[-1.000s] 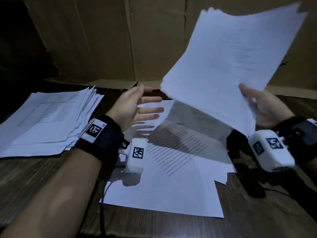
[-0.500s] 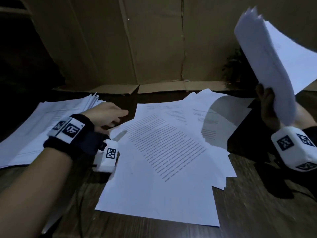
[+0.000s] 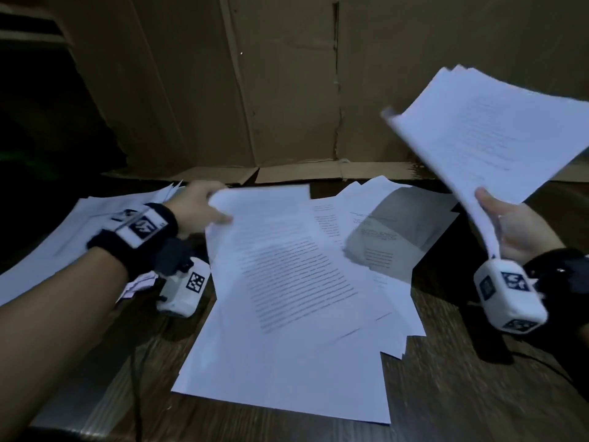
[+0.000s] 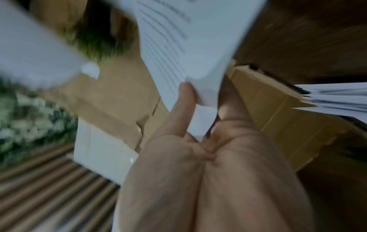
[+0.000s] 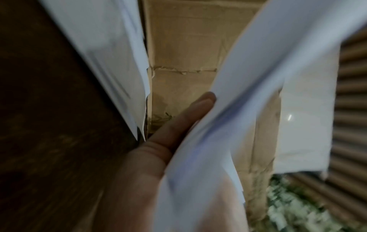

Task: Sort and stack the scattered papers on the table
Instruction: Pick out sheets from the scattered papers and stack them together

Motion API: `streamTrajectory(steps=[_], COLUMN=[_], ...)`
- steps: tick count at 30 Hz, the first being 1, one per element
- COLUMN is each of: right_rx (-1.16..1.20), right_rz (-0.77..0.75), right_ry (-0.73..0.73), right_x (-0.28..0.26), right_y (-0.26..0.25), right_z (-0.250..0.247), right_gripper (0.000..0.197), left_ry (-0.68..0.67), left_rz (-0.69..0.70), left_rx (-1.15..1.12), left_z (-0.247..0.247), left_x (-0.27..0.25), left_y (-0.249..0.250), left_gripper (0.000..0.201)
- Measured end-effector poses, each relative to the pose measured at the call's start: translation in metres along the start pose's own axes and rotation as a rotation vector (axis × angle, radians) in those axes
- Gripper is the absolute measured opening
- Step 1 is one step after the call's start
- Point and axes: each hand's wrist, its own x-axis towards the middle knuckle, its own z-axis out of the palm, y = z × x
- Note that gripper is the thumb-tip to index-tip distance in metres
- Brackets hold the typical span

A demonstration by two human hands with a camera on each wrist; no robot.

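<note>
Left hand: the left hand (image 3: pixel 197 207) pinches the far left corner of a printed sheet (image 3: pixel 280 256) and lifts that edge off the scattered papers (image 3: pixel 376 237); half a second ago it rested empty by the left pile.
Grip detail: thumb (image 4: pixel 183 100) on the printed face, fingers behind.
Right hand: the right hand (image 3: pixel 513 228) clasps the lower edge of a held sheaf (image 3: pixel 490 138), raised at right; earlier the sheaf stood edge-on, now its printed face shows.
Papers: scattered papers lie overlapping mid-table (image 3: pixel 478 393).
Left pile: stacked pile (image 3: pixel 70 231) beyond the left wrist.
Backdrop: cardboard (image 3: pixel 287 90) behind.
</note>
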Motion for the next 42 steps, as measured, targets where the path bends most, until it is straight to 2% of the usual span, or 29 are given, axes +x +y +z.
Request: streamTrajectory(steps=[2,5,8,10,12,13,15,18,21,22,23,25,28,30,32,34,37,39,40,42], right_rx=[-0.055,-0.167,-0.242,-0.255,-0.259,-0.267,-0.272,-0.224,-0.288,-0.283,-0.258,-0.279,-0.267,-0.259,-0.252,-0.240,-0.096,-0.039,-0.097,-0.316], right_rz=[-0.056,-0.087,-0.140,-0.120,-0.042,-0.006,0.062,0.124,0.150,0.176,0.197,0.216,0.262,0.279,0.283,0.293,0.370,0.396,0.375,0.250], right_ry=[0.049,0.085,0.081,-0.029,-0.189,-0.261,-0.298,-0.384,-0.428,-0.482,-0.570,-0.632,-0.714,-0.716,-0.708,-0.704,-0.596,-0.555,-0.575,-0.600], right_x=[-0.001,0.001,-0.004,-0.008,-0.011,-0.012,-0.013,-0.015,-0.021,-0.022,-0.026,-0.032,-0.036,-0.035,-0.035,-0.036,-0.038,-0.039,-0.038,-0.034], right_y=[0.003,0.012,0.010,0.006,0.006,0.007,0.010,0.011,0.008,0.007,0.005,0.003,0.005,0.006,0.007,0.008,0.005,0.000,-0.001,-0.001], right_z=[0.001,0.003,0.010,0.015,0.017,0.019,0.021,0.022,0.023,0.023,0.026,0.032,0.035,0.036,0.037,0.038,0.040,0.042,0.042,0.042], right_gripper=[0.024,0.028,0.028,0.033,0.054,0.058,0.041,0.037,0.073,0.069,0.057,0.047,0.065,0.067,0.058,0.056,0.059,0.069,0.070,0.050], left_ry=[0.156,0.336,0.314,0.251,0.183,0.167,0.180,0.230,0.266,0.294,0.313,0.316,0.216,0.140,0.078,0.043,0.053,0.080,0.082,0.076], left_rz=[0.137,0.294,0.480,0.554,0.582,0.572,0.513,0.306,0.144,0.130,0.120,0.127,0.136,0.104,0.084,0.073,0.031,-0.008,-0.019,-0.021], left_rx=[-0.267,-0.351,-0.344,-0.401,-0.501,-0.541,-0.543,-0.398,-0.437,-0.446,-0.438,-0.440,-0.552,-0.666,-0.750,-0.796,-0.835,-0.855,-0.862,-0.864], left_z=[-0.017,-0.051,-0.074,-0.073,-0.060,-0.051,-0.033,-0.010,0.002,0.003,0.004,0.007,0.011,0.011,0.010,0.010,0.011,0.010,0.010,0.010], left_x=[-0.006,-0.018,-0.032,-0.034,-0.032,-0.028,-0.016,0.009,0.021,0.022,0.021,0.021,0.015,0.012,0.010,0.008,0.004,0.002,0.002,0.000], left_y=[0.013,0.045,0.078,0.101,0.124,0.134,0.142,0.131,0.114,0.110,0.106,0.099,0.096,0.097,0.097,0.097,0.100,0.104,0.106,0.111], left_gripper=[0.031,0.041,0.043,0.045,0.041,0.038,0.035,0.037,0.033,0.030,0.026,0.021,0.010,0.020,0.030,0.031,0.032,0.033,0.033,0.035])
